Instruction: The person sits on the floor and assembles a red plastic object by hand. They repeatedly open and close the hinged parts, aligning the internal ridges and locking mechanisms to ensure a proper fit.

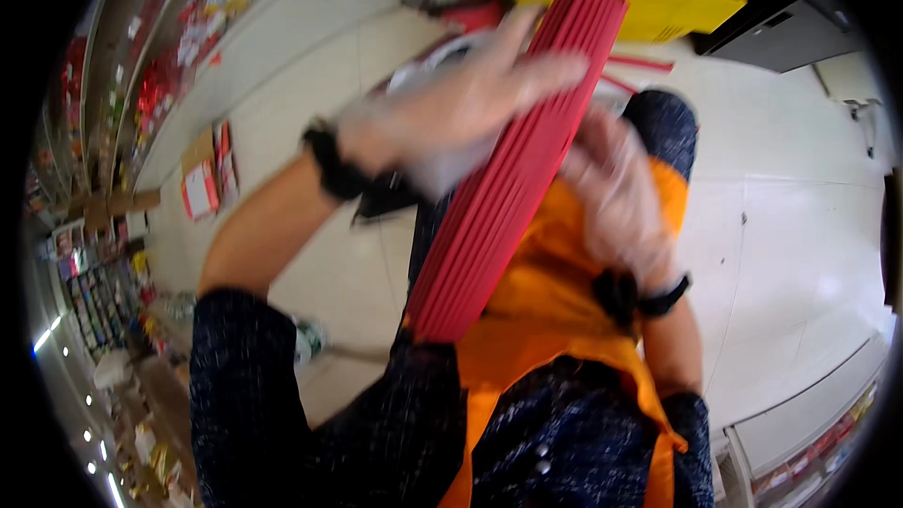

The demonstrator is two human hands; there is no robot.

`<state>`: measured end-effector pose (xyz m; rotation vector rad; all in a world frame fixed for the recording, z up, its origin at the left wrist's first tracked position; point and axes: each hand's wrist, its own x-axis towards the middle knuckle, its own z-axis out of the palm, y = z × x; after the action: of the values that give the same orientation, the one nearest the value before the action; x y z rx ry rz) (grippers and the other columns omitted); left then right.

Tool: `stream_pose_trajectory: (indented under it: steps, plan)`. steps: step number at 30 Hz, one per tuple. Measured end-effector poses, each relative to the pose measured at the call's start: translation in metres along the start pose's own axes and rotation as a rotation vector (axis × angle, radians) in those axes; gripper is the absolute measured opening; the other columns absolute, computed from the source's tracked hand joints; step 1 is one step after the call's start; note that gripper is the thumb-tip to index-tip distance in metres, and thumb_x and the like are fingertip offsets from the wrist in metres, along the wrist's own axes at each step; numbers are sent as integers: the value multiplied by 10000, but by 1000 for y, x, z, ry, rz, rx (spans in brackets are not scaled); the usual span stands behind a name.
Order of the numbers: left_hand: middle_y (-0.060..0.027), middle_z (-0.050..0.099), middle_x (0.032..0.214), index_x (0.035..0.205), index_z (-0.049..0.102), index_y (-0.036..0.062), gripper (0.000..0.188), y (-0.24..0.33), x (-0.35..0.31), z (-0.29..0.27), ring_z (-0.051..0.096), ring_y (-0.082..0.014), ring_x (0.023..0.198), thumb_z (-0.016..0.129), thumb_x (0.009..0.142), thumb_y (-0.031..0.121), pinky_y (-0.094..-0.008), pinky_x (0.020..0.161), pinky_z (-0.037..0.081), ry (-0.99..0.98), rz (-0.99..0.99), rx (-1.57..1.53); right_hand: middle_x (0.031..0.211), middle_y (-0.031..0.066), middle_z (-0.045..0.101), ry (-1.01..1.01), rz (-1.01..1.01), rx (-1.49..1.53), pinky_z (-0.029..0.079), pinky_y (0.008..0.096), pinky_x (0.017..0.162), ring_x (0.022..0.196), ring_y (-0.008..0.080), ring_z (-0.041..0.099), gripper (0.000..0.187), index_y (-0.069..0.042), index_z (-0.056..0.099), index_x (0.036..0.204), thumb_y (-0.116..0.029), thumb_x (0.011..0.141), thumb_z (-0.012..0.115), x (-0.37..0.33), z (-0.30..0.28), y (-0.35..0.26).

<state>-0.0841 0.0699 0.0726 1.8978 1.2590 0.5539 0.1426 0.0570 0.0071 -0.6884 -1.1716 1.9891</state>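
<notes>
A thick stack of long red ridged strips slants across the middle of the view, its lower end close to my body. My left hand, in a clear plastic glove and smeared by motion, lies across the stack's upper left side. Its fingers are stretched and spread, touching the red surface. On the other side, my gloved right hand grips the stack's right edge, with its fingertips partly hidden behind it. What exactly the strips are I cannot make out.
A yellow crate with things in it stands at the far side, beside a dark grey cabinet. Red strips lie on the pale tiled floor. Goods fill the shelves at left; an open red-and-white carton sits nearby.
</notes>
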Motion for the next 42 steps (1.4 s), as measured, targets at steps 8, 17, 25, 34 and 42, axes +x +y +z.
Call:
stream_pose_trajectory:
  steps: [8,17,25,34,42]
  plan:
    - [-58,679,1215,1392,586,29,642,-40,34,13,678,-128,1016,491,1077,580,-275,895,558,24,10,24,1283,115,668,69,151,-166,482,311,1068,1205,187,625,441,33,563,1406,-195,1043,669,27,-22,8]
    - [-59,718,1052,1347,600,90,506,-14,32,15,716,-95,843,533,1080,515,-264,734,626,-167,-692,-941,1230,123,681,88,147,-162,515,306,1004,1128,184,657,405,54,579,1367,-166,1036,660,30,-37,25]
    - [-63,671,1082,1324,599,73,415,-20,-2,17,690,-141,958,600,1053,387,-310,829,577,-24,-102,-334,1334,97,641,100,47,-201,464,314,1087,1249,183,600,419,26,546,1417,-137,1043,643,28,-27,20]
    - [-66,684,1132,1228,633,22,362,-28,3,9,672,-178,1050,593,1046,331,-343,908,523,-39,-137,-170,1355,85,631,112,62,-241,469,311,1082,1249,171,591,432,19,532,1442,-138,1053,638,24,-23,21]
    - [-104,713,1161,1300,603,18,403,-11,8,13,719,-189,1002,621,1044,328,-359,863,598,-9,-606,-903,1352,88,628,110,30,-219,462,311,1089,1263,163,580,409,32,534,1436,-121,1064,607,25,-24,22]
